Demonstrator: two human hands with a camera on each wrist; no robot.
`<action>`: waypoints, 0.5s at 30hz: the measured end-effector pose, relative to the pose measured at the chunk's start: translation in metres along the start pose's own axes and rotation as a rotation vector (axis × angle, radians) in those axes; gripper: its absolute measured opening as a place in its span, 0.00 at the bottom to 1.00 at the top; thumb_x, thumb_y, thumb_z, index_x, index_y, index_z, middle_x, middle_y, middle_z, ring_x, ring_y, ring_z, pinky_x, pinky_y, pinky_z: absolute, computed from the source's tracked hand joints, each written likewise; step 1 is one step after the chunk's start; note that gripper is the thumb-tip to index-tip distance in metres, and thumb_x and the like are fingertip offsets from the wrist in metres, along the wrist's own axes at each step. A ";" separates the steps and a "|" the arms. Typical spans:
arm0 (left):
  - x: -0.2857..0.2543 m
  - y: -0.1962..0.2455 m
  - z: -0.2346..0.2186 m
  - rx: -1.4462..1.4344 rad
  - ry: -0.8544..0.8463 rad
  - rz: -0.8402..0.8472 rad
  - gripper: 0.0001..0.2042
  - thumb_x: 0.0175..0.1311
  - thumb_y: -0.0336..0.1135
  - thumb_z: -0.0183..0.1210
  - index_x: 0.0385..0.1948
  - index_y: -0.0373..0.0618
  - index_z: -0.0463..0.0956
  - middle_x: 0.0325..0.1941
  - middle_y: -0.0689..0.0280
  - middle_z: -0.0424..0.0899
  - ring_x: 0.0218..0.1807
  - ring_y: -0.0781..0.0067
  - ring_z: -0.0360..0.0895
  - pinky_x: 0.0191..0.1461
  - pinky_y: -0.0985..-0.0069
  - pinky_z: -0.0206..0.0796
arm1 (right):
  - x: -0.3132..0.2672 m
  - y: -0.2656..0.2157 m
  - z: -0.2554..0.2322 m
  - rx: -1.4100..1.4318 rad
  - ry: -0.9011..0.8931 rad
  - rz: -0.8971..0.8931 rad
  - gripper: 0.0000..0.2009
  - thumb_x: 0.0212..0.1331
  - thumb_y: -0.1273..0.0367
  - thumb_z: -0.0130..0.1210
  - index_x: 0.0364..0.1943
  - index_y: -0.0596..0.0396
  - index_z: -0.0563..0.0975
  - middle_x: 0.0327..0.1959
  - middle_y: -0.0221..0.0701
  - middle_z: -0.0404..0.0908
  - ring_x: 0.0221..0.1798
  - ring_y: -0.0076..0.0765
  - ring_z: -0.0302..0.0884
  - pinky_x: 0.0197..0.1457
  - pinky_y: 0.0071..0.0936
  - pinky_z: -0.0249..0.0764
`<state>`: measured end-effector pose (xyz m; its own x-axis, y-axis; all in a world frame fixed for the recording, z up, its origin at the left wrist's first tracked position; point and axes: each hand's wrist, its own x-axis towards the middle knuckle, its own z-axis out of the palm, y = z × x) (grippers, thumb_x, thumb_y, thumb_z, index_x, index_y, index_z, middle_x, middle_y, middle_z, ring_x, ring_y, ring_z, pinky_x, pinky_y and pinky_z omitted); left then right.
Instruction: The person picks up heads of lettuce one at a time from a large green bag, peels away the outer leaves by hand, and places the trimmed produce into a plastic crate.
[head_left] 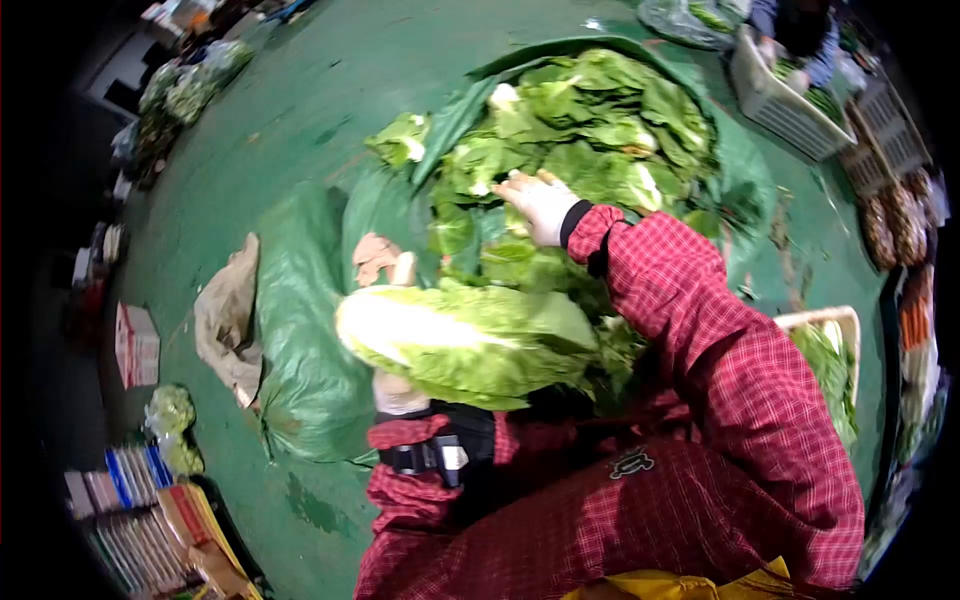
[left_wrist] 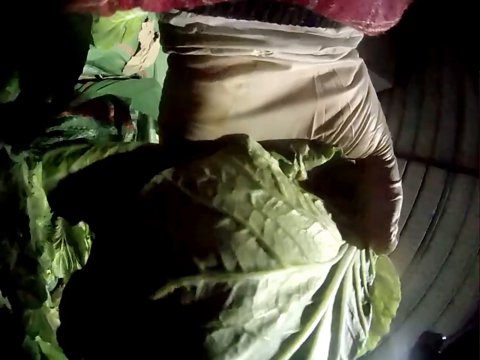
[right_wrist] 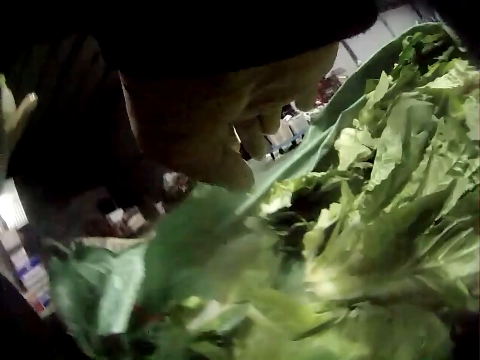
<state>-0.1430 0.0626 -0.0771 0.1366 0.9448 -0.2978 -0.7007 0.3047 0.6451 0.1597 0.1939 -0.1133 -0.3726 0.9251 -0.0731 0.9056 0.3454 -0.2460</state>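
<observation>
Head view: a person in a red checked sleeve (head_left: pixel 720 310) works over a green floor (head_left: pixel 310 120). The gloved left hand (head_left: pixel 398 393) grasps a large Chinese cabbage (head_left: pixel 465 335) from beneath, its fingers showing past the far side. The cabbage lies sideways in front of the body, white base to the left, leafy tip to the right. The gloved right hand (head_left: pixel 540 205) is stretched out and unclenched, holding nothing, at the near edge of loose green leaves (head_left: pixel 610 110) heaped in an open green sack (head_left: pixel 455 120). Left of the cabbage are a green plastic sheet (head_left: pixel 305 340) and a crumpled grey cloth (head_left: pixel 230 315).

Left wrist view: the glove curves around the cabbage, whose ribbed leaves fill the lower middle; deep shadow hides the rest.

Right wrist view: the hand, mostly dark, is above the heaped leaves; whether it touches them is unclear.
</observation>
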 end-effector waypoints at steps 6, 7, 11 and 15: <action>0.018 0.007 0.047 0.193 -0.521 0.016 0.55 0.39 0.35 0.79 0.73 0.42 0.51 0.65 0.58 0.72 0.66 0.59 0.71 0.70 0.60 0.62 | 0.024 0.045 0.039 -0.193 -0.484 0.441 0.59 0.47 0.63 0.67 0.78 0.40 0.34 0.73 0.44 0.63 0.66 0.48 0.72 0.71 0.57 0.56; 0.017 0.008 0.055 0.212 -0.514 0.007 0.56 0.39 0.35 0.79 0.73 0.42 0.51 0.65 0.58 0.72 0.66 0.59 0.71 0.70 0.60 0.62 | 0.007 0.039 0.034 -0.160 -0.440 0.493 0.53 0.49 0.64 0.63 0.78 0.43 0.40 0.63 0.42 0.75 0.62 0.45 0.76 0.70 0.57 0.58; 0.024 0.006 0.056 0.380 -0.448 0.003 0.57 0.33 0.35 0.80 0.72 0.37 0.53 0.69 0.56 0.68 0.67 0.62 0.70 0.72 0.61 0.59 | -0.022 0.072 0.076 -0.120 -0.372 0.582 0.30 0.49 0.64 0.60 0.63 0.47 0.72 0.56 0.41 0.80 0.60 0.42 0.78 0.66 0.54 0.62; 0.023 0.008 0.054 0.674 -0.578 -0.060 0.40 0.34 0.30 0.75 0.60 0.40 0.71 0.64 0.59 0.72 0.71 0.62 0.64 0.76 0.64 0.50 | -0.070 0.079 0.020 0.492 0.061 0.581 0.23 0.51 0.60 0.66 0.52 0.50 0.79 0.46 0.38 0.85 0.49 0.46 0.82 0.57 0.37 0.74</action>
<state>-0.1081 0.0937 -0.0411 0.6194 0.7828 -0.0605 -0.1452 0.1899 0.9710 0.2532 0.1535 -0.1468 0.1612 0.9487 -0.2722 0.7527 -0.2965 -0.5878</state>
